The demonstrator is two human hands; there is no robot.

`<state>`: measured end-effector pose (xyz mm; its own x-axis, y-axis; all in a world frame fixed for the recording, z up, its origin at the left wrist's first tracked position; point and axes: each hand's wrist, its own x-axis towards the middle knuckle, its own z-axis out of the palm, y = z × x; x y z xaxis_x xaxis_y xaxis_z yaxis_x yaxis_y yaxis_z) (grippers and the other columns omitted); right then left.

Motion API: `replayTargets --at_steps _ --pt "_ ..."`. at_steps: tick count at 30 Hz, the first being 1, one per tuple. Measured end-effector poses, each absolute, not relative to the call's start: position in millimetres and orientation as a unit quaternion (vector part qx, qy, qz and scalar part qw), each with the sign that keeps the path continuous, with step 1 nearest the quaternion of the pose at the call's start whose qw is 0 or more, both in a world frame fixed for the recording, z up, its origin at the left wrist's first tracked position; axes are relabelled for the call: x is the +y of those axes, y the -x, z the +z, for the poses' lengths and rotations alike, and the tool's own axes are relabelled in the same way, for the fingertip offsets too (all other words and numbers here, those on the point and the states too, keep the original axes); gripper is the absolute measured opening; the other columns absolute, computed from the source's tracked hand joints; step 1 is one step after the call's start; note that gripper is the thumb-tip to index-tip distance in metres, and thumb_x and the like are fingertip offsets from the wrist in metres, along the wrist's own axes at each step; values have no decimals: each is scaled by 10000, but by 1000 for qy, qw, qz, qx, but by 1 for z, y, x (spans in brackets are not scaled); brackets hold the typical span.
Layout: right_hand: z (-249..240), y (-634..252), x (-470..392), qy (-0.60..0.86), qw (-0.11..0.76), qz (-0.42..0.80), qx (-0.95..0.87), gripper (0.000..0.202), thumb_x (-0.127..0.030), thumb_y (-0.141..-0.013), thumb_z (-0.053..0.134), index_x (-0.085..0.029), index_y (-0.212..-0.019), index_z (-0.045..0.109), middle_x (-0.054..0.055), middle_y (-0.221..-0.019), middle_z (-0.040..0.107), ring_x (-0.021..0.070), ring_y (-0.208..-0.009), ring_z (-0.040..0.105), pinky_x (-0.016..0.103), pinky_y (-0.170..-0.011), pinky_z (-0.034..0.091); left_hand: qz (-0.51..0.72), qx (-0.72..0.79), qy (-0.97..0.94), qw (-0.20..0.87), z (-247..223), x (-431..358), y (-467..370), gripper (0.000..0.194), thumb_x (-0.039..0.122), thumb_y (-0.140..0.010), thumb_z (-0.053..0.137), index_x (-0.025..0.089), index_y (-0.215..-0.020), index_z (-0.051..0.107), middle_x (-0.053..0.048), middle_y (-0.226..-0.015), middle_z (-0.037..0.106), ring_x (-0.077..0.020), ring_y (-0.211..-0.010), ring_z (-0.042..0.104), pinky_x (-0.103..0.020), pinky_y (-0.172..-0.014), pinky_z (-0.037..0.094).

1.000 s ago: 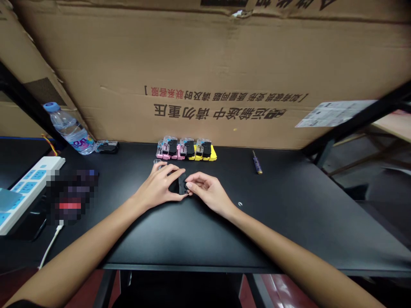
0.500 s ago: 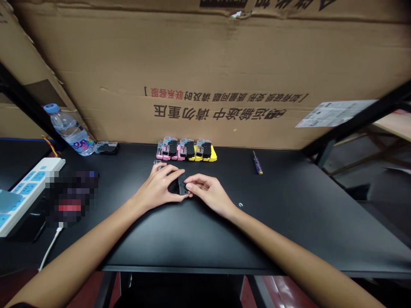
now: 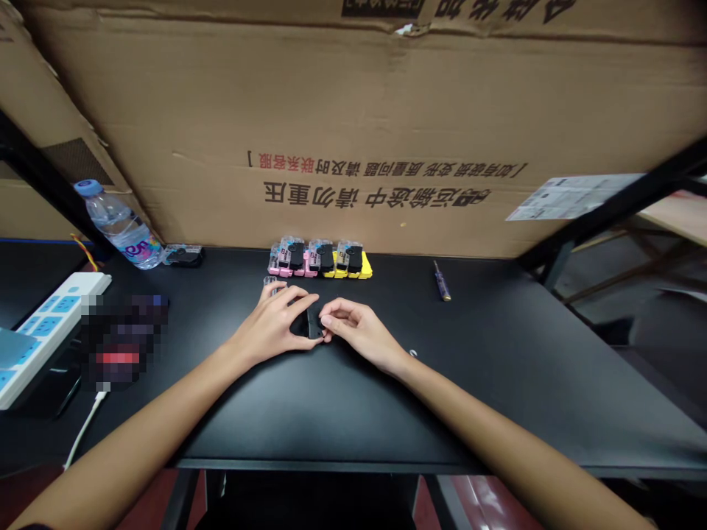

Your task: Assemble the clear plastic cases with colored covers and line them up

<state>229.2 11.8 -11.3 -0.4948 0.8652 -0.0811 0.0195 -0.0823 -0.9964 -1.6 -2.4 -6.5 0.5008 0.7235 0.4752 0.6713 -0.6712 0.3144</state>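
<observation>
A small black plastic part (image 3: 314, 324), its kind not clear, is between my hands just above or on the black table. My left hand (image 3: 276, 322) is closed on it, thumb at the near end and index finger at the far end. The pinched fingers of my right hand (image 3: 356, 329) press at its right side; whether they hold a smaller piece is hidden. Just beyond my left hand lies a small clear plastic piece (image 3: 269, 283), partly covered by the fingers. A tiny pale curved bit (image 3: 412, 353) lies beside my right wrist.
Several clear-and-black cartridges (image 3: 322, 258) on pink and yellow pieces line the cardboard (image 3: 353, 110). Another black cartridge (image 3: 185, 255) sits by a water bottle (image 3: 124, 228). A screwdriver (image 3: 442, 283) lies to the right. At left are a power strip (image 3: 52, 324) and a blurred-out device (image 3: 124, 338).
Almost nothing differs. The black part appears slightly turned between my fingers, and both hands keep their place. The view has shifted a little.
</observation>
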Motion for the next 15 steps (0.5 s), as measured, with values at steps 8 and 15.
replayTargets --at_steps 8,15 --pt "-9 -229 11 381 324 631 -593 459 -622 -830 845 -198 -919 694 -2 -805 682 164 -730 668 371 -837 580 295 400 -866 48 -6 -2 2 640 418 -852 877 200 -1415 664 -122 -1287 736 -294 -1197 698 -521 -1194 415" --pt "-15 -225 8 380 358 625 -581 479 -560 -830 862 -251 -1047 568 -48 -736 659 159 -660 662 345 -723 573 293 395 -869 53 -11 -2 0 601 425 -874 853 204 -1400 665 -126 -1298 733 -291 -1198 700 -528 -1212 395"
